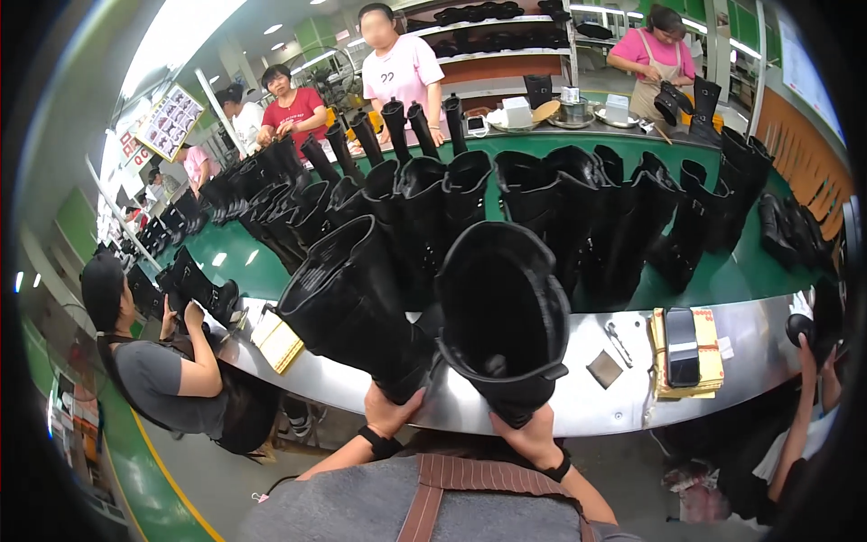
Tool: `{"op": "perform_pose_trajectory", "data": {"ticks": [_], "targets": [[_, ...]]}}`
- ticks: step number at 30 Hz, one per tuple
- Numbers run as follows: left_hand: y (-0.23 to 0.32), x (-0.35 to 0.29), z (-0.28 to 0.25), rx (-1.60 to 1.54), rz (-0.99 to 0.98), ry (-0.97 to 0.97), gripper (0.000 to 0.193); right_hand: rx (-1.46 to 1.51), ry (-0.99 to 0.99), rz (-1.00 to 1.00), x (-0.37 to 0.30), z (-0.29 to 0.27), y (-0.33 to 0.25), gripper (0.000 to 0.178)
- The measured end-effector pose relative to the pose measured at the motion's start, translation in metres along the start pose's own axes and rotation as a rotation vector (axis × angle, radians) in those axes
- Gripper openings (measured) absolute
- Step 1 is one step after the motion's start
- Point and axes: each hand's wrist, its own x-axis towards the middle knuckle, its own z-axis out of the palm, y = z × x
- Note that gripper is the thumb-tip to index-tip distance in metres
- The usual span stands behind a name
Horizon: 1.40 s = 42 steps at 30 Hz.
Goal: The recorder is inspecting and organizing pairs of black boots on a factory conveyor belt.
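Note:
Two tall black boots stand side by side in front of me, their shafts tipped so the openings show. My left hand (394, 412) is wrapped round the heel end of the left boot (348, 298). With my right hand (531, 435) I grip the heel end of the right boot (502, 307), whose dark inside faces me. Both boots are over the metal edge of the bench (578, 397); their toes are hidden behind the shafts. A black band circles each of my wrists.
Many black boots (578, 199) crowd the green belt (668, 289) beyond. On the metal ledge lie a phone (681, 348) on yellow paper stacks, a brown square (603, 369) and another yellow stack (276, 341). Co-workers handle boots at my left (172, 370) and right (799, 406); others stand across.

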Motion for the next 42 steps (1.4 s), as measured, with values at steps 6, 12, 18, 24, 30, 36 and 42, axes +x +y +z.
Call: {"op": "perform_pose_trajectory", "data": {"ticks": [6,12,18,24,30,36,42], "targets": [[0.004,-0.001,0.002,-0.004,-0.013,0.028,0.059,-0.008,0.063,-0.023,0.022,-0.030,0.006,0.075],[-0.006,-0.001,0.006,0.029,-0.006,0.006,0.057,0.037,-0.005,0.046,0.018,-0.031,0.019,0.079],[-0.001,-0.003,0.006,0.086,0.023,-0.015,0.052,0.021,-0.103,0.058,0.004,-0.022,0.047,0.086],[0.006,-0.002,0.007,0.056,0.031,0.060,0.050,0.043,0.004,0.043,0.010,-0.025,0.039,0.066],[0.006,0.002,0.003,0.042,0.075,0.019,0.050,-0.034,0.070,0.021,0.018,-0.028,0.013,0.064],[-0.012,0.012,-0.011,-0.210,0.157,-0.214,0.054,0.028,0.156,0.315,0.007,-0.021,-0.005,0.071],[-0.021,0.022,-0.025,-0.070,0.272,-0.281,0.071,-0.250,0.277,0.284,0.005,-0.004,-0.011,0.062]]}}
